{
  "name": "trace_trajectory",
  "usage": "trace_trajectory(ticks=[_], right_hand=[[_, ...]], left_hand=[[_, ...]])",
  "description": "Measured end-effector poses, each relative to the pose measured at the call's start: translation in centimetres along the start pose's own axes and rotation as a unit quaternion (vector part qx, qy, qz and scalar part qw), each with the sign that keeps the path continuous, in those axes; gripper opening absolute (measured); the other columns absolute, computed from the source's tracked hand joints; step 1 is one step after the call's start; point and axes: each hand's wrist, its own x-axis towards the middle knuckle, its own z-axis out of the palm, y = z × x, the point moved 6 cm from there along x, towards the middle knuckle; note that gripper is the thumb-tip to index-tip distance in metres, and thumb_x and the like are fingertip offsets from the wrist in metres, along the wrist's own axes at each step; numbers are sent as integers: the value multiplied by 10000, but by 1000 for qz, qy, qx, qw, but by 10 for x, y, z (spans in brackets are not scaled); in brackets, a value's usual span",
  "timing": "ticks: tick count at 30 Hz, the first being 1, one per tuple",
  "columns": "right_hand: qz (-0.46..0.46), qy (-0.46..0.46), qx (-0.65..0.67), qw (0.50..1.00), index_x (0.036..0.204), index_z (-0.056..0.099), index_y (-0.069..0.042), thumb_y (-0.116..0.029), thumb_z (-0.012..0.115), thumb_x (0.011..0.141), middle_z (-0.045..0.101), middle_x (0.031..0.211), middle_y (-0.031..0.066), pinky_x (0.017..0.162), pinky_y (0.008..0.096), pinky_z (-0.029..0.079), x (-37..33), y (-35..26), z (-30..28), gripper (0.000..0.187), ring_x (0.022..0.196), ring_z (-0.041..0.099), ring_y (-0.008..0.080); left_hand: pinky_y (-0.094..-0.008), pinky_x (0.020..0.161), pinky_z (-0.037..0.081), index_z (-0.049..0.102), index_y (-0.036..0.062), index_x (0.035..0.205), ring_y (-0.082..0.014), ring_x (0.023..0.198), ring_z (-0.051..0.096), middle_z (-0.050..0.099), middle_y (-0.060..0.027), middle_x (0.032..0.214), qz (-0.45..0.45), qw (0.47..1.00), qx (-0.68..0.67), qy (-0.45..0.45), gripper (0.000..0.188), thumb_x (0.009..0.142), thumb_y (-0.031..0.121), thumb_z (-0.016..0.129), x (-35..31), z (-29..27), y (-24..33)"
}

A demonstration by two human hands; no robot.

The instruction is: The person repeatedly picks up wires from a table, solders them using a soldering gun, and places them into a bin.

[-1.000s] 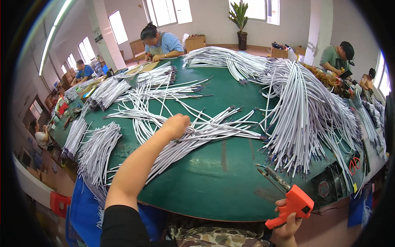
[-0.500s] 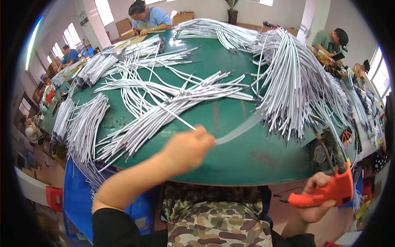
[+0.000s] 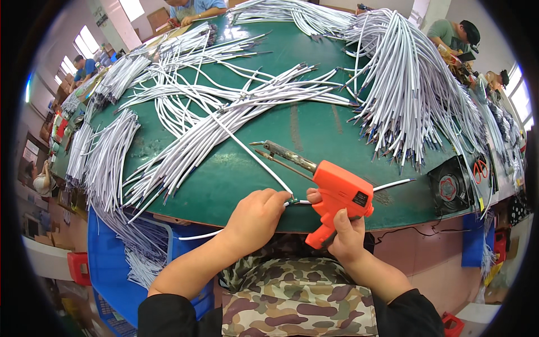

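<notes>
At the table's front edge, my left hand pinches a white cable close to a small green piece where cable ends meet. One stretch of this cable runs up to the pile, and another white end sticks out below my left wrist. My right hand grips a red pistol-shaped soldering gun. Its metal barrel and thin side tube point up and left, above the cable. Behind the gun, a white cable end comes out to the right; my right fingertips are beside the cable, contact unclear.
Crossed bundles of white cables lie on the green table. A large heap stands at the right, near a black fan and red-handled scissors. A blue bin sits below left. Several people work around the table.
My right hand has brought the soldering gun from the lower right to the middle. My left hand has shifted slightly down and right, and the cable's end parts now lie between my hands.
</notes>
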Motion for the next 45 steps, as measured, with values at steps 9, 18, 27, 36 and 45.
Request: trace_trajectory(ticks=[9,18,27,36,45], right_hand=[[8,-10,-8,1000,1259,555,0,-340,554,980,623,1209,110,949,359,450,12,12,0,440,1160,566,224],[38,-4,-24,999,1257,529,36,-378,549,968,613,1185,156,1043,459,394,13,12,-1,505,1169,539,282],[50,0,-20,999,1233,550,28,-405,551,966,632,1162,135,1025,441,420,14,14,-2,509,1149,562,255],[76,-9,-40,996,1241,542,39,-409,551,965,617,1180,143,1026,456,416,-4,11,-8,526,1161,551,263],[91,-8,-30,995,1248,521,42,-370,532,972,574,1233,175,1057,495,379,-29,-6,-23,495,1187,528,301]], left_hand=[[-280,627,490,620,-27,1067,-101,730,597,617,-30,922,-260,903,-271,-207,181,919,78,630,2,5,-27],[-338,635,507,620,12,922,-291,722,629,593,-113,847,-1,995,-7,-95,144,796,0,689,12,-10,-4],[-397,642,514,609,15,924,-330,741,627,622,-132,818,-43,978,-202,-12,105,825,5,644,8,-4,-17],[-388,612,493,598,10,944,-336,702,601,585,-131,814,-44,998,-31,-20,140,815,-17,646,4,2,-3],[-381,610,501,606,-30,1033,-302,713,594,577,-129,854,23,999,5,-42,263,773,-46,643,-2,1,0]])
